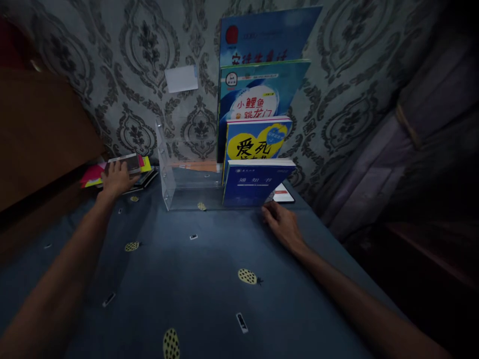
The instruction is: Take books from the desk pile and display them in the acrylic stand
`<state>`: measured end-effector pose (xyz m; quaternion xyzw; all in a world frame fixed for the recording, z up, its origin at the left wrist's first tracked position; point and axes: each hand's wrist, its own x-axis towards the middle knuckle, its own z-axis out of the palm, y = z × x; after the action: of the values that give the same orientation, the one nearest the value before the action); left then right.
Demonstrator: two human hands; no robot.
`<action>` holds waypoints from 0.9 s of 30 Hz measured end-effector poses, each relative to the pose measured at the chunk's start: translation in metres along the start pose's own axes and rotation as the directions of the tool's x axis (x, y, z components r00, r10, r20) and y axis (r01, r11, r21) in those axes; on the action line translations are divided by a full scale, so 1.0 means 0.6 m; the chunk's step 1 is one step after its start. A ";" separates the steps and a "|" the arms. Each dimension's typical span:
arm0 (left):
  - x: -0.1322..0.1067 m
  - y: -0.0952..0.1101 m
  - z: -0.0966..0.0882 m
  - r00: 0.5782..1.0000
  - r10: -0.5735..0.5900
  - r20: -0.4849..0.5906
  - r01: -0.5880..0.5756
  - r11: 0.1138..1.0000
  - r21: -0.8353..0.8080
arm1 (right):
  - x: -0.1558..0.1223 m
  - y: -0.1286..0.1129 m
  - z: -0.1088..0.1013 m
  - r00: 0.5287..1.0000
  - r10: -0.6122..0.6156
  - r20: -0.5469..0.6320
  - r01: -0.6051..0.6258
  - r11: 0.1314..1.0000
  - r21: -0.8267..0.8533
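My left hand [116, 178] lies on a small pile at the left, its fingers spread over a grey-covered book [131, 162]. Pink and yellow items [94, 175] and dark books [144, 180] show around and under that book. My right hand [283, 223] rests on the table with curled fingers, at the lower right corner of a clear acrylic book rack [166, 172]; nothing shows in it. In the rack's right part, a dark blue book [258, 184] stands in front. Behind it rise a blue-and-yellow book [258, 142], a teal book [262, 89] and a tall blue book [269, 35].
A blue cloth with pineapple prints covers the table [179, 279]. Behind the rack's right end lies a device with a lit screen [283, 193]. A white card [181, 79] is on the patterned wall. A brown panel [41, 134] stands left; a tied curtain [392, 134] hangs right.
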<state>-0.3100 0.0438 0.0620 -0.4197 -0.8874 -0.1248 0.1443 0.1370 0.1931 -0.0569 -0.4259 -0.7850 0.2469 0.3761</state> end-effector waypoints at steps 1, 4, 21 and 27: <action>0.006 -0.017 0.008 0.999 -0.005 0.046 0.004 1.000 0.022 | 0.001 0.002 0.000 1.000 0.003 0.004 -0.003 1.000 -0.004; 0.023 -0.056 0.024 0.989 -0.004 0.145 -0.010 0.995 0.099 | 0.004 0.007 -0.002 1.000 -0.011 0.017 0.011 1.000 -0.025; 0.023 -0.100 -0.010 0.951 0.180 0.251 -0.269 0.883 0.385 | 0.006 0.007 -0.002 0.999 0.008 0.037 -0.005 0.998 -0.058; -0.022 -0.089 -0.017 0.953 0.218 0.210 -0.294 0.833 0.470 | 0.005 0.005 -0.004 0.999 0.000 0.051 0.003 0.998 -0.069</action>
<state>-0.3421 -0.0016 0.0615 -0.4919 -0.8332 0.1588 0.1965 0.1392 0.1976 -0.0563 -0.4315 -0.8027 0.2302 0.3413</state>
